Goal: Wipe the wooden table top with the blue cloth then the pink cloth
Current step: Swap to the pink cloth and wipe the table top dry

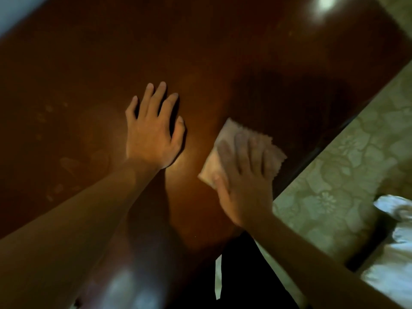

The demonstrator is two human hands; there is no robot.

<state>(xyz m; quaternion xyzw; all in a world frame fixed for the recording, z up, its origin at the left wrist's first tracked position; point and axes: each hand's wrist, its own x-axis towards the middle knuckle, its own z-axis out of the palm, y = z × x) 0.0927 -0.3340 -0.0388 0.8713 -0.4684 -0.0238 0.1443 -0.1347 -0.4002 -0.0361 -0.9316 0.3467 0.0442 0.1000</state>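
While left hand (153,134) rests flat, right hand (243,175) presses pink cloth (225,152)

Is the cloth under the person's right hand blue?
No, the right hand presses flat on a pink cloth.

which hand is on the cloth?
The right hand, fingers spread flat on the pink cloth near the table's right edge. The left hand rests flat on bare wood.
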